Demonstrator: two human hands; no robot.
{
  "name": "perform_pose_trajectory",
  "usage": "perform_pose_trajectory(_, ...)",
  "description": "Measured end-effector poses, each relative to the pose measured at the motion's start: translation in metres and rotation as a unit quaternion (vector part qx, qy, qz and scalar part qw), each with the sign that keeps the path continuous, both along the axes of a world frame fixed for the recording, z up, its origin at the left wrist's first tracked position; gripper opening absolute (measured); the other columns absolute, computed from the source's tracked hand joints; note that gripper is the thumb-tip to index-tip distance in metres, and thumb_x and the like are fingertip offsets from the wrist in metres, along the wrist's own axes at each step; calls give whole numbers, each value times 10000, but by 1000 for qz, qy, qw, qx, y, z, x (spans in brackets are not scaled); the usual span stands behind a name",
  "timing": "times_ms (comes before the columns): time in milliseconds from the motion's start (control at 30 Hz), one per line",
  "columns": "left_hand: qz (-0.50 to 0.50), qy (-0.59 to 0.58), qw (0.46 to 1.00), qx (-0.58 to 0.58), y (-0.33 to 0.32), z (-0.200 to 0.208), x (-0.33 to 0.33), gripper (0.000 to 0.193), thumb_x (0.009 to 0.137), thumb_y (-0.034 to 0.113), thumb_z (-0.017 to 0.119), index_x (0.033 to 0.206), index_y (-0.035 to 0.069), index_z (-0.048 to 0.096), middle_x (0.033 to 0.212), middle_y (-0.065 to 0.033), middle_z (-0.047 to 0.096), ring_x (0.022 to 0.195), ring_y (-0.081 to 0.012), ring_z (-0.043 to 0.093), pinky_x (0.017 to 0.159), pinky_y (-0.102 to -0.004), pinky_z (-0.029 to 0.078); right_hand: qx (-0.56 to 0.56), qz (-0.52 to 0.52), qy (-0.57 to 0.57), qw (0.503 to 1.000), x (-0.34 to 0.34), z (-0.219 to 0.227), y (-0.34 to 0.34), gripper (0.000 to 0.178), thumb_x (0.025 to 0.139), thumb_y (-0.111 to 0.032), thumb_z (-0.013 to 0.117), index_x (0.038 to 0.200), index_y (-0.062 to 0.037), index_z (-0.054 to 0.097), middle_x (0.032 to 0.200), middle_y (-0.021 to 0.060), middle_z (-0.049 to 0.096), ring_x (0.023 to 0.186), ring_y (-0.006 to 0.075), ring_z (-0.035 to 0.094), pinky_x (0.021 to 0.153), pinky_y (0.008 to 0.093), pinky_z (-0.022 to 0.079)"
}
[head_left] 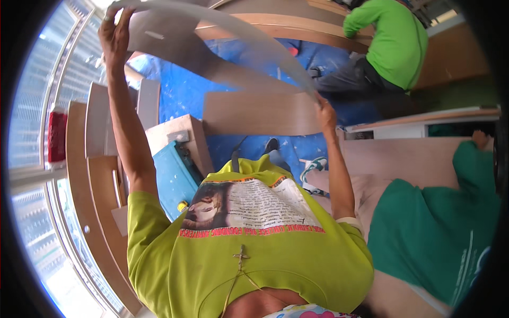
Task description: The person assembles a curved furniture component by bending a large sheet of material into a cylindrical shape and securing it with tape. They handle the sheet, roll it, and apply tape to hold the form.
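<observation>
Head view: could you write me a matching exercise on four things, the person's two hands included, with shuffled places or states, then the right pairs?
Things
1. Person's bare left hand
2. Person's bare right hand
3. Light-blue rectangular case
4. Dark-red rectangular object

Places or states
A. In front of the window at picture left
B. Gripping the right end of the thin, bent grey-brown sheet
C. Just left of the yellow-green shirt's printed front
D. Raised at top left, gripping that sheet

Right pairs: 1-D, 2-B, 3-C, 4-A
</observation>
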State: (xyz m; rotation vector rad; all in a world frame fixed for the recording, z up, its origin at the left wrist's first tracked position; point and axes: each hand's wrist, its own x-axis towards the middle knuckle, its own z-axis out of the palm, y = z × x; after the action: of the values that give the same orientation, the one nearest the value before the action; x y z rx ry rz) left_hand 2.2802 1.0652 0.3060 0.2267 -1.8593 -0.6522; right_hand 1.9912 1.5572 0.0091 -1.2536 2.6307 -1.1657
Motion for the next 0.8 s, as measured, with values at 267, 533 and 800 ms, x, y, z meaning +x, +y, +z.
perform_pose_trajectory(267, -227, 98, 956, -157, 46, -17, -6, 102, 934, 131, 581, 1007, 71, 621, 1292, -185, 612, 1383, -431, 392, 1138, -563, 323, 135, 269, -246, 921, 48, 68, -25, 655, 875, -305, 726, 1422, -45, 477, 1261, 150, 635, 1130, 219, 621, 977, 353, 485)
perform_pose_trajectory(533, -364, -23, 927, -90, 115, -25, 22, 189, 891, 312, 684, 805, 148, 646, 1238, -117, 662, 1428, -463, 294, 1151, -577, 269, -64, 220, -256, 939, -15, 115, -210, 780, 864, -490, 706, 1445, -47, 435, 1420, 157, 512, 1282, 300, 519, 1053, 406, 427)
perform_pose_trajectory(800, -353, -29, 935, 32, 139, -58, 70, 283, 746, 402, 732, 795, 124, 720, 1187, -76, 701, 1459, -393, 269, 1148, -552, 268, 75, 445, -333, 828, 93, 171, -322, 766, 887, -651, 542, 1399, -82, 511, 1410, 117, 509, 1345, 228, 441, 1076, 366, 376)
